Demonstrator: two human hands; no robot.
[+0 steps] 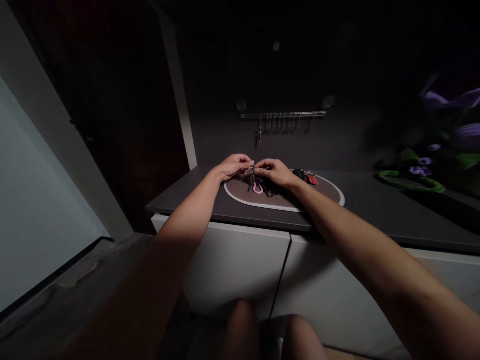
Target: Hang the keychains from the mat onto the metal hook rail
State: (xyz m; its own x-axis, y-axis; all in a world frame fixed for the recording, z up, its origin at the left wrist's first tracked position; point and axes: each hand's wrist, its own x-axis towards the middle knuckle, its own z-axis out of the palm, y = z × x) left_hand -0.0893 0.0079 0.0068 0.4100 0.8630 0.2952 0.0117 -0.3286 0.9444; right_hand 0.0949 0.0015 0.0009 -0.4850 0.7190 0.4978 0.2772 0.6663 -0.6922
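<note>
Silvery metal keys (251,181): light, stiff, best pinched at the top

They hang over a brown oval mat with a white rim (270,206). The bare left hand (236,165) and bare right hand (276,172) are nearly closed, thumbs and fingertips pinching their upper end. The metal is probably slick and hardly fragile; the pink rounded loop (257,192) beside them might offer an easier hold.

A dark countertop (362,207) bears an oval, white-rimmed brown mat (327,190) and, farther right, a green ring (416,187).
</note>
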